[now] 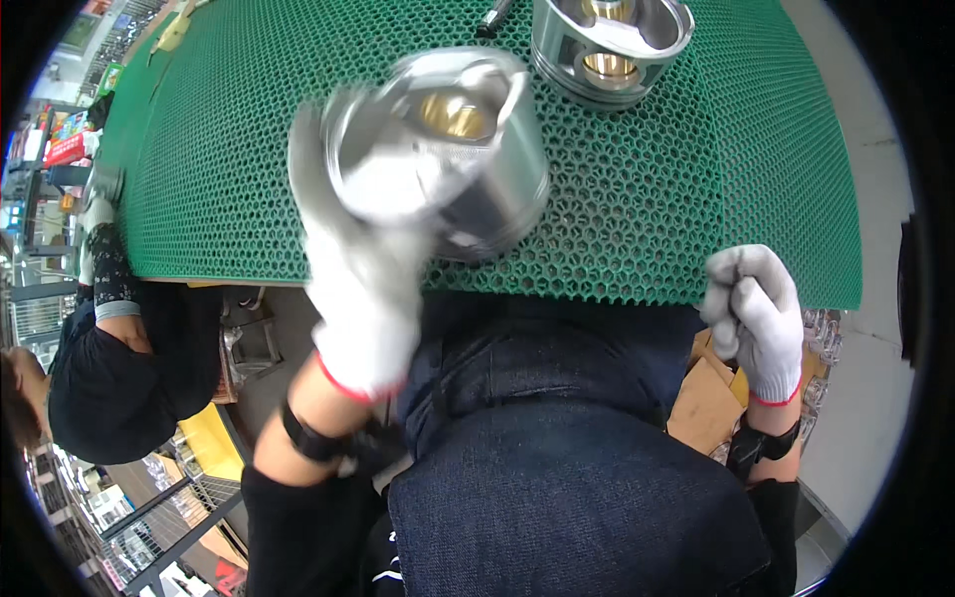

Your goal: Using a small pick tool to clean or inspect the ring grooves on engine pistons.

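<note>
My left hand, in a white knit glove with a red cuff edge, grips a silver engine piston by its left side. The piston is raised over the green mat, blurred by motion, its hollow end and a brass-coloured pin bore showing. Near the mat's front edge at the right, my right hand, gloved the same way, is closed with the thumb against curled fingers. Whether anything small sits in those fingers cannot be made out. A second piston stands on the mat at the far side.
A green honeycomb mat covers the table. A dark, pen-like tool lies beside the second piston. At the left, a co-worker's arm reaches the table near another metal part. Cardboard lies below the right edge.
</note>
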The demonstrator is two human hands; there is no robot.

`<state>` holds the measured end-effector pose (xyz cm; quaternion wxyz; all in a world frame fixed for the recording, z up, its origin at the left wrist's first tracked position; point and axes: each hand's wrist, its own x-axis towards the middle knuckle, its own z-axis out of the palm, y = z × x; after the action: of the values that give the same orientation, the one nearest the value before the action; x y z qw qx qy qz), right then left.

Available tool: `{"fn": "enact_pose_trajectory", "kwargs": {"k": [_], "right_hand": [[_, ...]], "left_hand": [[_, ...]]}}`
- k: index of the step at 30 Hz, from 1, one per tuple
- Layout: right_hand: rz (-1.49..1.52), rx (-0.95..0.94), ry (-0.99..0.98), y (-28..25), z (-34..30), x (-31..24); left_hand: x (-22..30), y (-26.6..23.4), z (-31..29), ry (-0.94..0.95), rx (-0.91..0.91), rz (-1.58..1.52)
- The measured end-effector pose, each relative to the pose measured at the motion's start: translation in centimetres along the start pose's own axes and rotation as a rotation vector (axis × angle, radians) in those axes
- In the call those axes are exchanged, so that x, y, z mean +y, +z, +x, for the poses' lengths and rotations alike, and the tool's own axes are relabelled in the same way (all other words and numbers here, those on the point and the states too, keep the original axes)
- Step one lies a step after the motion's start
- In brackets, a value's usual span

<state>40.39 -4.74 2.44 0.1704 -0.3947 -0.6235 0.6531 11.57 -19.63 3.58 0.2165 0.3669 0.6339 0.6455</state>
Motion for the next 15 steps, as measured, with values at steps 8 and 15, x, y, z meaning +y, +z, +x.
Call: {"fn": "enact_pose_trajectory", "kwargs": {"k": [8,15], "right_hand": [[0.236,-0.362,0.099,3.3,0.7,-0.2],[0.031,-0.279,0.053,1.6,-1.1,0.0]], "left_hand": [[-4.2,-2.3,-1.7,0.223,-0.140,0.309],[-3.6,-2.0,2.6,0.366,-0.320,0.592]]}}
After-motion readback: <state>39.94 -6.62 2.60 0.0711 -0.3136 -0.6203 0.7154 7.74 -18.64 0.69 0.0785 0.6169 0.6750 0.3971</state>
